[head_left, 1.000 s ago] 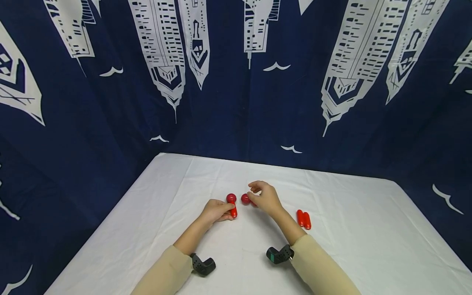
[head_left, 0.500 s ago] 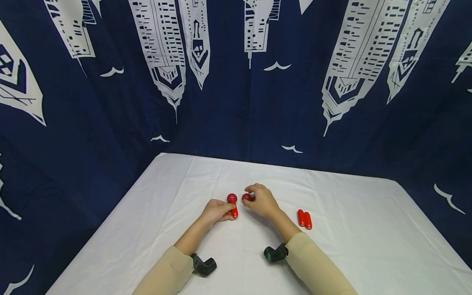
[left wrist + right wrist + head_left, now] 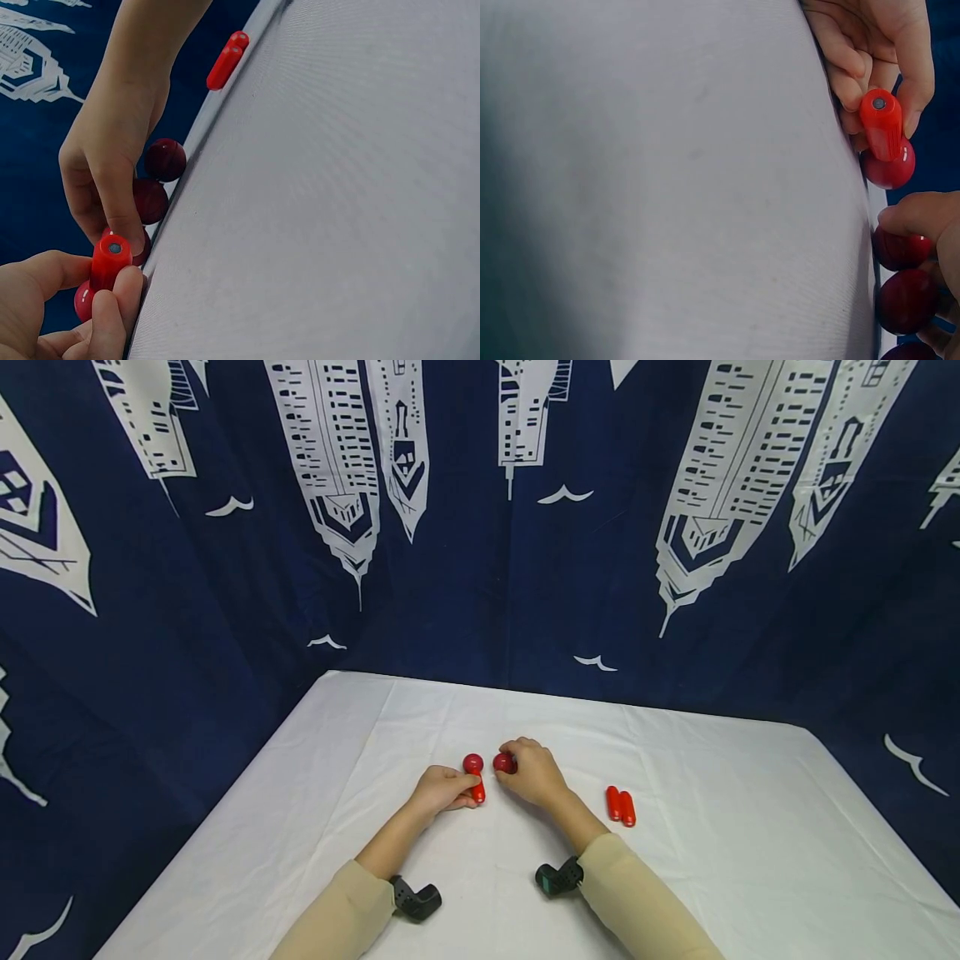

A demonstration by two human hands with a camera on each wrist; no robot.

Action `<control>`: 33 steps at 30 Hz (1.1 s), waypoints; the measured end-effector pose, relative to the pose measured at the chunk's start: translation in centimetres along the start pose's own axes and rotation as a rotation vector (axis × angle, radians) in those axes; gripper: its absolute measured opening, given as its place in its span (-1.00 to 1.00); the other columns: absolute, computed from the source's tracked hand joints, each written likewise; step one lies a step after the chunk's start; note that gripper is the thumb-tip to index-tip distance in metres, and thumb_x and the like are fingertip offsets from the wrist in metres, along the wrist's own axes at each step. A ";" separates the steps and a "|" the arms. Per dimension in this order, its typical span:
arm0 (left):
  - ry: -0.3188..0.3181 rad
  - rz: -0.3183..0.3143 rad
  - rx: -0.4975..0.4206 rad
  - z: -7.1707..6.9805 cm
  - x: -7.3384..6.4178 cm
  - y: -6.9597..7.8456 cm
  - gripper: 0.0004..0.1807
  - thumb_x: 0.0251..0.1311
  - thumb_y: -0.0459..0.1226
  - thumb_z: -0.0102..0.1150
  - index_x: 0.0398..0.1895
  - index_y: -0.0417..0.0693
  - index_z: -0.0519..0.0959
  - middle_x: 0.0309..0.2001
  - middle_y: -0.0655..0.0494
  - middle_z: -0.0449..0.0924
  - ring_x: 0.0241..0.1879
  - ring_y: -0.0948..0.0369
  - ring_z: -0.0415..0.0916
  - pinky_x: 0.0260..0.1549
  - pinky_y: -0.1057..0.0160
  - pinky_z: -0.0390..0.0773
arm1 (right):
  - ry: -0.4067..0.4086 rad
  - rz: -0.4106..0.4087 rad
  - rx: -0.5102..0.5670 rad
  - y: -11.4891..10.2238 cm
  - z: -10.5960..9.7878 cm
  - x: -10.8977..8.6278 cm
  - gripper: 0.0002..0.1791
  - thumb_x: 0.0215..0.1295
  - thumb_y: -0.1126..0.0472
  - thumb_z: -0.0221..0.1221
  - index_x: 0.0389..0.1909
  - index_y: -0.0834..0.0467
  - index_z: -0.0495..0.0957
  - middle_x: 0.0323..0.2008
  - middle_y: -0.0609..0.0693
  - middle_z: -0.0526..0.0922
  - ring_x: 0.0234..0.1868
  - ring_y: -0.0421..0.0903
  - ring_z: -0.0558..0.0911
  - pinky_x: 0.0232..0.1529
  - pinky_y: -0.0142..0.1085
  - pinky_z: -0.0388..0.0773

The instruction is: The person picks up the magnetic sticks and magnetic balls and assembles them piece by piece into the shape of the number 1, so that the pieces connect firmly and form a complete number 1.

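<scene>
My left hand [image 3: 442, 789] pinches a red magnetic rod [image 3: 477, 790] between thumb and fingers. The rod's near end shows a grey metal dot in both wrist views. Its far end meets a glossy dark-red ball [image 3: 472, 764]; in the right wrist view that ball [image 3: 891, 166] sits just under the rod. To the right, my right hand [image 3: 534, 772] has thumb and fingers curled round another dark-red ball [image 3: 503, 763]. Two more balls, one of them here [image 3: 165, 159], lie beneath my right palm, hidden in the head view.
Two red rods [image 3: 621, 807] lie side by side on the white-covered table [image 3: 712, 827], right of my right hand. A dark blue cloth [image 3: 450, 610] with white buildings hangs behind the table's far edge.
My right hand has come slightly left and lower, and its spread fingers have closed round the ball nearest the rod. My left hand keeps its pinch on the rod in place.
</scene>
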State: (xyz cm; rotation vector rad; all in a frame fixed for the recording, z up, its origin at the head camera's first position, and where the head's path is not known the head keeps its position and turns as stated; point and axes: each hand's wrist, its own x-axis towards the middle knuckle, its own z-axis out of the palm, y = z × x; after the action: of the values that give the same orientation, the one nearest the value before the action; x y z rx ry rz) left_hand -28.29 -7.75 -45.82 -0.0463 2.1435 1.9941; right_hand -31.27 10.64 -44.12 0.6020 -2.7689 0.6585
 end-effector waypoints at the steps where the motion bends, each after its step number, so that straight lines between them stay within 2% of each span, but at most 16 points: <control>1: -0.001 0.002 -0.001 0.0 0.0 0.0 -0.78 0.21 -0.36 0.20 -0.39 -0.47 0.62 -0.64 0.05 0.61 -0.66 0.33 0.57 -0.56 0.46 0.58 | -0.001 0.002 0.000 0.0 0.0 0.0 -0.64 0.08 0.19 0.38 -0.10 0.24 0.64 -0.21 0.07 0.65 -0.13 0.01 0.58 -0.05 -0.05 0.49; 13: -0.001 0.003 0.032 -0.1 0.1 -0.1 -0.76 0.21 -0.32 0.23 -0.39 -0.44 0.62 -0.63 0.04 0.63 -0.64 0.33 0.58 -0.54 0.46 0.58 | 0.004 0.019 0.052 -0.2 -0.3 -0.1 -0.63 0.08 0.20 0.40 -0.09 0.24 0.63 -0.21 0.06 0.65 -0.16 0.00 0.58 -0.05 -0.08 0.51; 23: -0.009 0.010 0.030 -0.1 -0.2 0.2 -0.75 0.22 -0.33 0.22 -0.37 -0.46 0.63 -0.58 -0.04 0.66 -0.65 0.33 0.58 -0.56 0.46 0.58 | 0.030 0.016 0.156 -1.0 -1.1 -0.4 -0.60 0.07 0.21 0.43 -0.07 0.26 0.63 -0.24 0.03 0.63 -0.33 -0.11 0.53 -0.22 -0.23 0.54; 33: -0.015 0.027 0.015 0.0 -0.2 0.1 -0.74 0.22 -0.33 0.22 -0.40 -0.47 0.64 -0.57 -0.05 0.67 -0.63 0.33 0.59 -0.56 0.46 0.58 | 0.063 0.002 0.184 -1.2 -1.4 -1.1 -0.60 0.07 0.20 0.43 -0.06 0.25 0.63 -0.22 0.01 0.63 -0.34 -0.11 0.50 -0.26 -0.25 0.52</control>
State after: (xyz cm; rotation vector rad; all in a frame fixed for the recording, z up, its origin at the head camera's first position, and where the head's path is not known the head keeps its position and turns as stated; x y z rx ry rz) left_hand -28.08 -7.81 -45.67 0.0007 2.1608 1.9867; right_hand -29.58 10.72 -42.85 0.6031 -2.6701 0.9232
